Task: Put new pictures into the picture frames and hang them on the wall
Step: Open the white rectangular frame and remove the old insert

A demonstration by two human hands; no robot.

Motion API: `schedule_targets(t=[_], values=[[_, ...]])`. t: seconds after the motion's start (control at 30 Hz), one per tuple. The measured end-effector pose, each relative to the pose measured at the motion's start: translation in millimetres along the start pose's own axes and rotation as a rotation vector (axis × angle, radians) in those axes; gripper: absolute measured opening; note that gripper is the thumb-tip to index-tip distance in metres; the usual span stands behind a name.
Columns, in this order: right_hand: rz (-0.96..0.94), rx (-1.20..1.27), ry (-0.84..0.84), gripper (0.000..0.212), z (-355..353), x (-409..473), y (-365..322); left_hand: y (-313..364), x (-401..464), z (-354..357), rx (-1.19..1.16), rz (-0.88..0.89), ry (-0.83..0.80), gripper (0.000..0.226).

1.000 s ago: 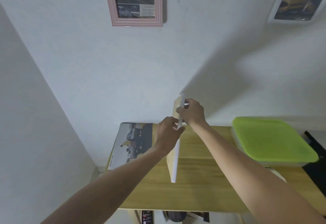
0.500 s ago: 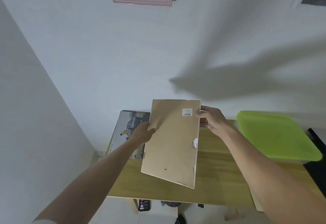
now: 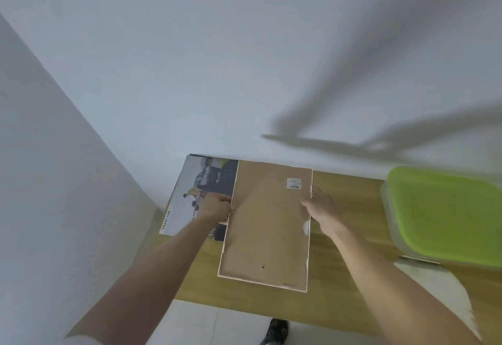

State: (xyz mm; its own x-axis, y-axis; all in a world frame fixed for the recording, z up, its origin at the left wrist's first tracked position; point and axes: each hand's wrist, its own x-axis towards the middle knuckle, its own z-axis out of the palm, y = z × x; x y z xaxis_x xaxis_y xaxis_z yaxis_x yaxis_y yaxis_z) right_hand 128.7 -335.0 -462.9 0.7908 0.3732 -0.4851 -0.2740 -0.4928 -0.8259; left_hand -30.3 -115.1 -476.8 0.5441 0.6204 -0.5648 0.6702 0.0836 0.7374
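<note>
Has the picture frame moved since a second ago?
Yes. The frame, gripped by the left hand and right hand, has turned from upright and edge-on to back-up, low and flat over the table, overlapping the car picture.

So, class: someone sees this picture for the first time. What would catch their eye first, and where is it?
The brown back of a picture frame fills the middle, lying back-up over the wooden table, with the left hand and right hand gripping its side edges. At the right edge sits a bright green lidded container. A car poster lies left of the frame, partly under it.
</note>
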Motion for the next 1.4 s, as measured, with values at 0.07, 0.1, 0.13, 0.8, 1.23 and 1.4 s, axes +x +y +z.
schedule_targets(t=[0.07, 0.1, 0.13, 0.8, 1.23, 1.4], values=[[0.003, -0.086, 0.03, 0.047, 2, 5, 14, -9, 11, 11, 0.051, -0.012, 0.045, 0.026], [0.009, -0.121, 0.057, 0.048, 3, 9, 22, -13, 15, 17, 0.074, -0.017, 0.063, 0.026], [0.012, -0.141, 0.093, 0.046, 4, 11, 28, -15, 17, 23, 0.099, -0.017, 0.081, 0.025], [-0.08, -0.28, 0.125, 0.043, 19, 46, 87, -32, 19, 72, 0.462, 0.085, 0.244, 0.027], [0.022, -0.653, 0.143, 0.029, 40, -10, 107, -48, 14, 60, 0.668, 0.149, 0.1, 0.016], [0.181, -0.414, 0.152, 0.033, 45, -5, 92, -51, 17, 51, 0.716, 0.178, 0.048, 0.018]])
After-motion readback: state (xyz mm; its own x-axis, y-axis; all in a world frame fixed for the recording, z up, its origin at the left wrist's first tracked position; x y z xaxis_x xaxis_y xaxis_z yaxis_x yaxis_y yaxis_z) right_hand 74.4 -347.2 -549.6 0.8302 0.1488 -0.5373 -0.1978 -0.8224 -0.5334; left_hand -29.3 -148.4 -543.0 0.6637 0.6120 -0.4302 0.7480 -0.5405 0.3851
